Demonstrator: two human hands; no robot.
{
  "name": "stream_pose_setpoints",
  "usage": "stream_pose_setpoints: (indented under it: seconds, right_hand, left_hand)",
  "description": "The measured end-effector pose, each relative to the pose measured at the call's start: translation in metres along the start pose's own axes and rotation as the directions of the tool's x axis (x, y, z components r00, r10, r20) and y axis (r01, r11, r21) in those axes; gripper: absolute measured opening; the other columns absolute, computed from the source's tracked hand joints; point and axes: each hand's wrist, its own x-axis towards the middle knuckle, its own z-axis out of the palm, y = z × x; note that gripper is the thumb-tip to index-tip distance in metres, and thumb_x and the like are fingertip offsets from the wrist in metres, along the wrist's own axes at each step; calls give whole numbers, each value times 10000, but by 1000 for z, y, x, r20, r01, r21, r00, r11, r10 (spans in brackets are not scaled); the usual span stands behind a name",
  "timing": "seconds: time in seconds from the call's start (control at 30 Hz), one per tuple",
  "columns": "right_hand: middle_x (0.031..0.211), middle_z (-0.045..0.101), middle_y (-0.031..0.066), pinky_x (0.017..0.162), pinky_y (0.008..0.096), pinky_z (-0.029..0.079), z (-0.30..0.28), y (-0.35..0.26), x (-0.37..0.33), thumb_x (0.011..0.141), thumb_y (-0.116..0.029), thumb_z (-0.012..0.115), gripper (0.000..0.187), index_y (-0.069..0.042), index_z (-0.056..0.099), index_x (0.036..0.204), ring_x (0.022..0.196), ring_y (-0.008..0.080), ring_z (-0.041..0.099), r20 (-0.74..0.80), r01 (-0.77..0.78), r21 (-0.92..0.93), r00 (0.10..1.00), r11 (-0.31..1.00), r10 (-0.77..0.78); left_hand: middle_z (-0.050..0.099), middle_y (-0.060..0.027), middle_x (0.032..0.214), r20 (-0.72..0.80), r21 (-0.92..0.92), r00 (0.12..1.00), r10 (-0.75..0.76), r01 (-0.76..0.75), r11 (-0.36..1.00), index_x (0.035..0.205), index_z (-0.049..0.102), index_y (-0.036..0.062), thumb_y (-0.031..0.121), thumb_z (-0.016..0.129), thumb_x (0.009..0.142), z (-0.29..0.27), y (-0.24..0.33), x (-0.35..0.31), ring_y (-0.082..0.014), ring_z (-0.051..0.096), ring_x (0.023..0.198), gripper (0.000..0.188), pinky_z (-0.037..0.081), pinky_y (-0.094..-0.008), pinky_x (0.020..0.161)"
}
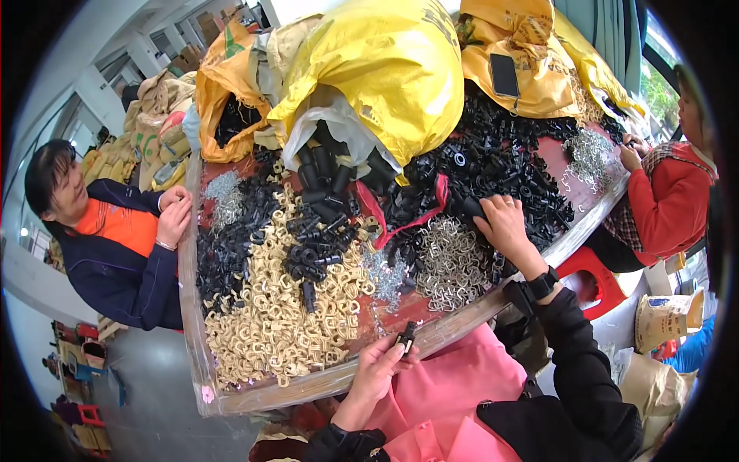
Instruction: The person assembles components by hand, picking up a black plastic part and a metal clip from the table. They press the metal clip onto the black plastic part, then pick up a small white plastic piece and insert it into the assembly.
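Got a black part pinched in my left hand at the table's near edge, probably for an easy close-up hold. Right hand is at the black pile farther across; can't tell if it's gripping anything.

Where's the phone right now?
Head view, upper right: the phone lies on an orange-yellow sack, right of the big yellow bag, beyond the right hand and the black parts.
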Motion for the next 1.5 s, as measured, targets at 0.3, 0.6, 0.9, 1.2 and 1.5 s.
stream_pose_setpoints:
  seconds: [0.3, 0.6, 0.9, 1.2, 1.5]
  right_hand:
    - [897, 505, 115, 719, 364, 409, -33, -32, -13, 622, -119, 681, 385, -39, 523, 965, 847, 274, 502, -6, 11, 439, 1000, 899, -10]
    - [935, 532, 122, 709, 337, 447, -45, -89, -33, 678, -136, 704, 347, -25, 535, 960, 855, 262, 538, 135, 25, 926, 910, 378, -391]
    - [952, 525, 121, 754, 336, 441, -35, -83, -44, 686, -139, 697, 351, -29, 534, 977, 885, 261, 535, 171, -16, 930, 903, 366, -395]
    - [930, 534, 115, 725, 326, 446, -30, -91, -51, 694, -145, 697, 326, -37, 532, 954, 862, 252, 540, 160, -34, 954, 898, 299, -410]
    - [999, 492, 122, 797, 344, 425, -33, -89, -64, 718, -106, 659, 344, -28, 503, 1015, 952, 273, 502, 194, -72, 957, 878, 280, -438]
  left_hand:
    - [581, -147, 918, -80, -40, 994, 71, -74, 996, 1114, 455, -22, 98, 520, 835, -6, 8, 6, -185, 597, 782, 311, 507, -245, 663]
    - [575, -81, 827, -6, -7, 1000, -9, 9, 1000, 1092, 486, -23, 84, 562, 813, 10, 30, 11, -109, 552, 675, 308, 460, -204, 581]
    - [558, -38, 745, -46, -1, 996, -80, 80, 997, 1077, 503, -17, 88, 571, 812, 4, 29, 10, -81, 513, 633, 294, 422, -195, 556]
    - [557, -30, 724, -90, 163, 996, -27, 41, 986, 1051, 515, -20, 77, 583, 803, 6, 28, 9, -65, 510, 593, 274, 427, -183, 530]
    - [566, -28, 741, -55, 346, 998, 20, 0, 938, 1044, 525, -29, 87, 584, 808, 6, 22, 11, -56, 519, 587, 269, 444, -188, 530]
